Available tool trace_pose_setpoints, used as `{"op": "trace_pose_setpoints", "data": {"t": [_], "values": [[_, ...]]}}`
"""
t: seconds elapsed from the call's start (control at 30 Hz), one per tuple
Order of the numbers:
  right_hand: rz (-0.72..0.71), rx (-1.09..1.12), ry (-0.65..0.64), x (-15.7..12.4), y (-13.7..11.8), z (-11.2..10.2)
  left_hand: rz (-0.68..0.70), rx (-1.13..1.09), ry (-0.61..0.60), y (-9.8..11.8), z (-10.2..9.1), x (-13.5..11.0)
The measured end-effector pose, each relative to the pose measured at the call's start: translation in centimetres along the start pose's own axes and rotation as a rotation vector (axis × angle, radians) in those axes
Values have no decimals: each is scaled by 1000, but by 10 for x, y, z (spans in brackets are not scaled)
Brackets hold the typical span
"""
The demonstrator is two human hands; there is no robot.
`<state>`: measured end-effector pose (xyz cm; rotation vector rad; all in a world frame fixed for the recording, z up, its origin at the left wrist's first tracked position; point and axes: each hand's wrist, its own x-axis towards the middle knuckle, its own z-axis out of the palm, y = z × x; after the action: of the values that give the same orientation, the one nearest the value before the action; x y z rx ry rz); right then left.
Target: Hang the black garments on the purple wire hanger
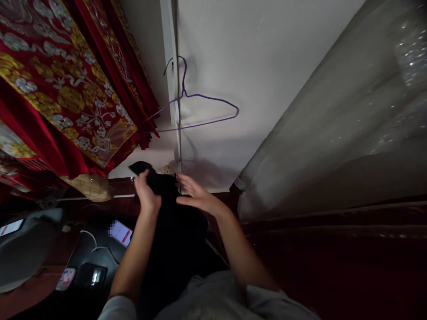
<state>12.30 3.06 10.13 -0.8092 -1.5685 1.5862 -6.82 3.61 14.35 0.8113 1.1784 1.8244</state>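
A dark, black cloth [180,231] lies over my lap and rises between my two hands. My left hand [147,195] is at its left edge, its fingertips against a raised black corner [140,167], and it appears closed on the cloth there. My right hand [199,196] is on the other side, fingers stretched out and thumb apart, tips close to the cloth's right edge. How far the left fingers reach into the cloth is hidden. Above both hands, a purple wire hanger [210,97] hangs from a thin white pole [176,106] at the wall.
Red embroidered fabric [83,93] with gold and silver flowers hangs at upper left. A greyish, glittery covering [316,133] slopes down on the right. Lower left, a lit phone [122,233], a cable [95,242] and a black device [90,275] lie on a dark surface beside a grey seat [30,249].
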Motion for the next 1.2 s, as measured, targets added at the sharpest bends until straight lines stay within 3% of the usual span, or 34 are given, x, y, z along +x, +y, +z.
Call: {"op": "trace_pose_setpoints", "data": {"t": [0.07,0.1,0.2,0.23,0.3,0.37,0.43,0.53,0.63,0.73,0.8,0.9,1.03,1.13,1.2], "values": [[-129,-136,-77,9,-15,16,92,157,-200,9,7,-26],[-173,-187,-78,12,-24,22,209,284,-309,16,10,-33],[-182,-248,-65,17,-53,22,630,590,-516,35,10,-30],[-174,-268,-95,18,-64,16,694,605,-555,36,7,-24],[-195,-339,-169,21,-85,-2,623,565,-659,27,-3,-11],[-297,-448,-134,31,-103,-26,461,654,-833,10,-15,-3],[-443,-562,83,50,-111,-50,350,876,-1014,-6,-24,-2],[-544,-617,420,94,-97,-76,355,1138,-1137,-10,-29,-8],[-374,-560,490,136,-64,-85,444,1214,-1120,6,-25,-13],[-175,-537,552,151,-42,-93,464,1238,-1094,23,-24,-8],[-155,-571,639,142,-43,-107,456,1351,-1053,27,-30,0],[-240,-648,735,111,-59,-137,424,1664,-1013,24,-44,18],[-322,-748,747,77,-84,-159,402,1886,-1019,21,-52,44],[-290,-761,704,68,-93,-158,445,1826,-771,29,-36,57],[-266,-754,701,65,-93,-153,518,1574,-545,41,-18,62]]}}
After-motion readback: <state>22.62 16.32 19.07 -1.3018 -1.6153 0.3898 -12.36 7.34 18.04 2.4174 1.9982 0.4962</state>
